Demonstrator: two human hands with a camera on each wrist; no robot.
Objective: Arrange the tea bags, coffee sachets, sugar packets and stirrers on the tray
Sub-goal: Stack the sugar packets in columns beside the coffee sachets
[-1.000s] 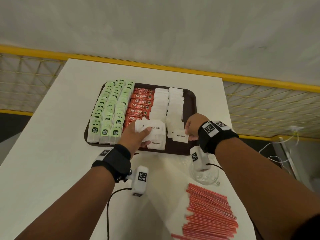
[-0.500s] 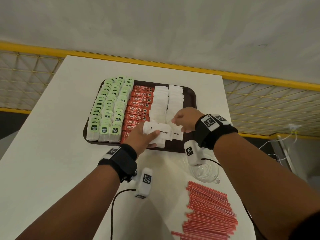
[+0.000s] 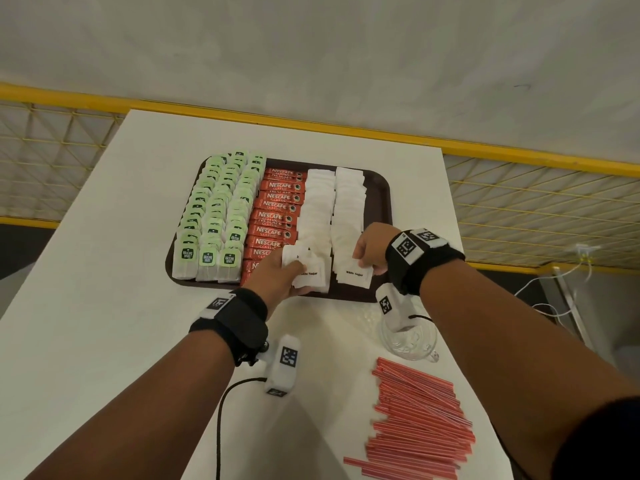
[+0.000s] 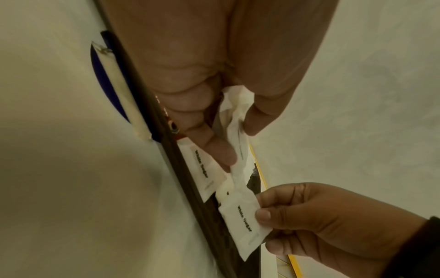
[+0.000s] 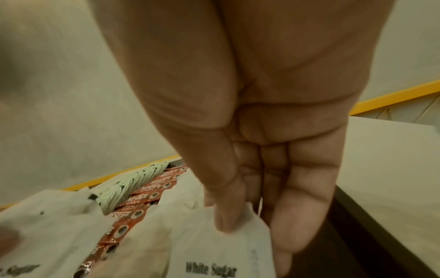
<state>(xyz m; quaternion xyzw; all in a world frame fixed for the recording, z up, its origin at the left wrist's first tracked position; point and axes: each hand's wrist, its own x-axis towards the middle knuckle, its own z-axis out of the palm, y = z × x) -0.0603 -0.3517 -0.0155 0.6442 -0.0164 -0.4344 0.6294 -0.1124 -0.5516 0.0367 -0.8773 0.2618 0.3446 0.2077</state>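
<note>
A dark brown tray (image 3: 379, 188) on the white table carries rows of green tea bags (image 3: 221, 216), red coffee sachets (image 3: 277, 216) and two columns of white sugar packets (image 3: 348, 206). My left hand (image 3: 280, 275) grips a small bunch of sugar packets (image 4: 234, 120) over the tray's near edge. My right hand (image 3: 369, 252) pinches one white sugar packet (image 3: 355, 273) at the near end of the right column; thumb and fingers close on this packet (image 5: 214, 250) in the right wrist view. Red stirrers (image 3: 419, 420) lie in a heap on the table at the near right.
A clear glass cup (image 3: 410, 339) stands on the table between the tray and the stirrers, under my right wrist. A yellow railing (image 3: 519, 155) with wire mesh runs behind the table. White cables (image 3: 554, 275) hang at the far right. The table's left half (image 3: 86, 271) is bare.
My right hand went to the bunch in my left hand, took one sugar packet, and has carried it back to the near end of the right column. My left hand has stayed over the tray's near edge.
</note>
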